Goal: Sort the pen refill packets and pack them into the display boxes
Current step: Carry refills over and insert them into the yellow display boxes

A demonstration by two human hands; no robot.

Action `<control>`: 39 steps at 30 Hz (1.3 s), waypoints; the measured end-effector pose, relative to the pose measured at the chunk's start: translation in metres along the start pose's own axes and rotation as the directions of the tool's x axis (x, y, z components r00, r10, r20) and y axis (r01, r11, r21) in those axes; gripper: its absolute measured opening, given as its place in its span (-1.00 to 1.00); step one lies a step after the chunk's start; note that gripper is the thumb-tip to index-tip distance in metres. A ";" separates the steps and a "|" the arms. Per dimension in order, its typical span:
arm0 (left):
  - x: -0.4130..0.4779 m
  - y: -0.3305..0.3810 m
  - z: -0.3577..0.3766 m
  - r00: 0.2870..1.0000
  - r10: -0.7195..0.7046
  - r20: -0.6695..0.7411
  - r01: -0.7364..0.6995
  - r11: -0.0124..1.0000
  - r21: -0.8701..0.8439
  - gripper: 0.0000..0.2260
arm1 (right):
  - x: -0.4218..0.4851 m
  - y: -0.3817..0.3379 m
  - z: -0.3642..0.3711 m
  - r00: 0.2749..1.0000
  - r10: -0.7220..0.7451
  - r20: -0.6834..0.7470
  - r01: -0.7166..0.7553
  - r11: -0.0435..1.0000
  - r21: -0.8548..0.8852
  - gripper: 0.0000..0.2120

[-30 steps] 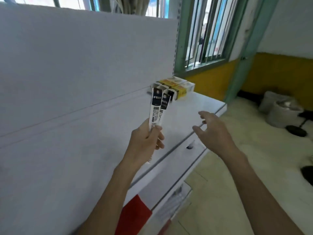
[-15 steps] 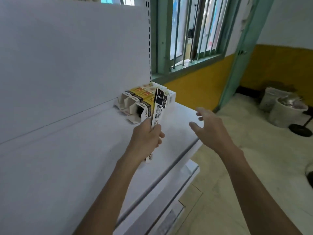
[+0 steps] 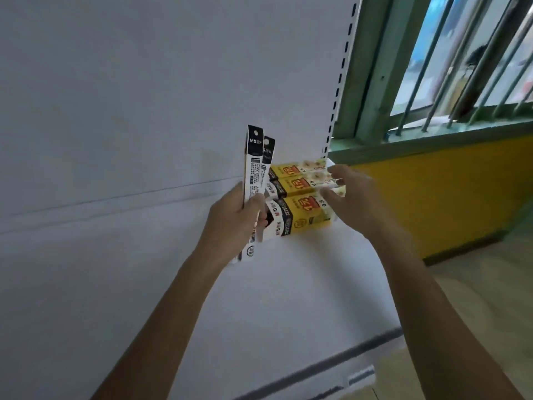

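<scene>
Holds two long, narrow black-and-white pen refill packets point(image 3: 253, 163) upright in the left hand point(image 3: 233, 220), thumb and curled fingers pinching their lower halves, tops fanned slightly apart, probably for reading the printed headers while sorting. Reaches the right hand point(image 3: 354, 197) across three yellow-and-black cardboard display boxes point(image 3: 302, 197) lying side by side at the back of the white metal shelf point(image 3: 288, 284), fingers straight and loosely spread at their far ends, seemingly to steady one for loading. Cannot tell actual contact through the blur.
</scene>
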State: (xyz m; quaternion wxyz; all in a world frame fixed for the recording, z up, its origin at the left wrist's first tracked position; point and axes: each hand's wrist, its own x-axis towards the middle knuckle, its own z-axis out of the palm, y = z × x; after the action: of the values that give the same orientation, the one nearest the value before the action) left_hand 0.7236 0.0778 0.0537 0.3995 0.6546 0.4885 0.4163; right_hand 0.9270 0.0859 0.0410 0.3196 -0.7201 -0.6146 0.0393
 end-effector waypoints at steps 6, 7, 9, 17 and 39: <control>-0.007 0.008 0.028 0.962 0.035 -0.269 0.018 0.981 0.194 -0.90 | 0.018 0.021 0.000 0.897 -0.211 0.389 0.237 0.971 -0.018 -0.43; -0.010 0.007 0.031 0.945 0.024 -0.326 0.039 0.982 0.185 -0.90 | 0.018 0.024 0.002 0.874 -0.249 0.418 0.294 0.955 -0.047 -0.41; -0.016 0.005 0.033 0.892 -0.022 -0.451 0.082 0.990 0.114 -0.91 | 0.019 0.030 0.006 0.847 -0.323 0.422 0.404 0.907 -0.116 -0.40; -0.039 -0.006 0.039 0.679 -0.215 -0.702 -0.015 0.952 -0.305 -0.97 | 0.027 0.039 0.000 0.757 -0.386 0.527 0.424 0.904 0.053 -0.39; -0.038 0.007 0.052 0.655 -0.330 -0.679 -0.084 0.862 -0.500 -0.91 | 0.021 0.027 -0.015 0.765 -0.486 0.424 0.324 0.858 0.398 -0.53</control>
State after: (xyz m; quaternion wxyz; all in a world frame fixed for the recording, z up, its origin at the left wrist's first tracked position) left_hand 0.7682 0.0338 0.0370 0.3443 0.2661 0.5310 0.7272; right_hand 0.9625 0.0981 0.0461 0.2520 -0.4741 -0.8055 0.2509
